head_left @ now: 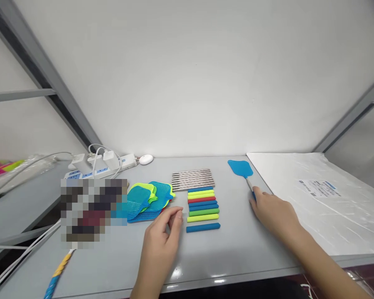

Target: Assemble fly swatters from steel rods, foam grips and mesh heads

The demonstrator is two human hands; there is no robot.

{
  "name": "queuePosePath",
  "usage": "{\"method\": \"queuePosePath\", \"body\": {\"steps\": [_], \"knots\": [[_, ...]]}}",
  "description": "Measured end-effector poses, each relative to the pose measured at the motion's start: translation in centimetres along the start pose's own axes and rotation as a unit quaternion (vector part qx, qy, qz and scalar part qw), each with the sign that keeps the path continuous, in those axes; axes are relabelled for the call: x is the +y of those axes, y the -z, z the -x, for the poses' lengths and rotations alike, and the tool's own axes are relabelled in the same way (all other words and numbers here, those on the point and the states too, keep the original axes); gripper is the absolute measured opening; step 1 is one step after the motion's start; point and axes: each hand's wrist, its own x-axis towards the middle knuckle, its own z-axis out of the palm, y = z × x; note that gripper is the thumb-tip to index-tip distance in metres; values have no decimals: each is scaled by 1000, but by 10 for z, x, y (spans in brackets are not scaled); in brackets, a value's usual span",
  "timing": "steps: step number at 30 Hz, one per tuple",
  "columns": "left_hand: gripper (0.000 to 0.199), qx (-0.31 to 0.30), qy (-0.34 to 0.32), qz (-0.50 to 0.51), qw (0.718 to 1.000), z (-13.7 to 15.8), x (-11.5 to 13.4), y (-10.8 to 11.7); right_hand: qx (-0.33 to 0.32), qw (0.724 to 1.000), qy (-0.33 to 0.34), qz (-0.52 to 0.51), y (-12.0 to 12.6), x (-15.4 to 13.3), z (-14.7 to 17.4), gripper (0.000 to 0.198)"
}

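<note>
My right hand (269, 209) is closed around the blue grip of a fly swatter (240, 167) with a blue head and a metal rod, lying on the grey table. My left hand (162, 232) hovers at or rests on the table, fingers curled and thumb near the index fingertip, with nothing visible in it. Just right of it is a column of coloured handle tubes, with a blue tube (203, 227) nearest me and a red tube (202, 199) further up. Loose swatter heads (139, 201) in blue and yellow-green overlap to its left. Metal rods (193, 179) lie side by side behind the tubes.
A white power strip (127, 161) with plugs and cables stands at the back left, beside a white oval device (146, 159). A pixelated patch hides something at left, above a blue-and-yellow wrapped stick (58, 272). A white wrapped board (299, 187) covers the table's right side.
</note>
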Motion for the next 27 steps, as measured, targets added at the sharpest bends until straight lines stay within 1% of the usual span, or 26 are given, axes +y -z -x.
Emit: {"method": "queuePosePath", "body": {"steps": [3,5,7,8,9,12,15,17,20,23,27], "knots": [[14,-16,-51,-34,998,1,2,-6,5,999,32,40,21,-3,-12,23],[9,-33,-82,-51,995,0,4,-8,19,995,94,30,36,-15,-30,24],[7,-58,-107,-68,990,0,6,-8,31,981,190,-31,48,-37,-56,25],[7,-71,-116,-78,988,1,7,-8,27,968,237,-74,52,-50,-71,26],[6,-82,-123,-90,985,2,8,-7,20,958,271,-90,54,-64,-85,26],[6,-102,-122,-140,977,8,10,-5,9,938,329,-107,50,-103,-124,24],[6,-113,-99,-181,972,15,13,-4,-2,924,362,-121,40,-128,-150,26],[5,-111,-78,-191,972,18,14,-4,-19,915,380,-131,33,-136,-161,27],[12,-109,-58,-194,973,20,15,-5,-49,905,398,-140,24,-142,-174,25],[14,-117,-61,-203,970,21,14,-5,-66,901,405,-144,18,-146,-182,21],[23,-150,-86,-206,963,23,9,-5,-57,905,395,-149,15,-153,-184,13]]}}
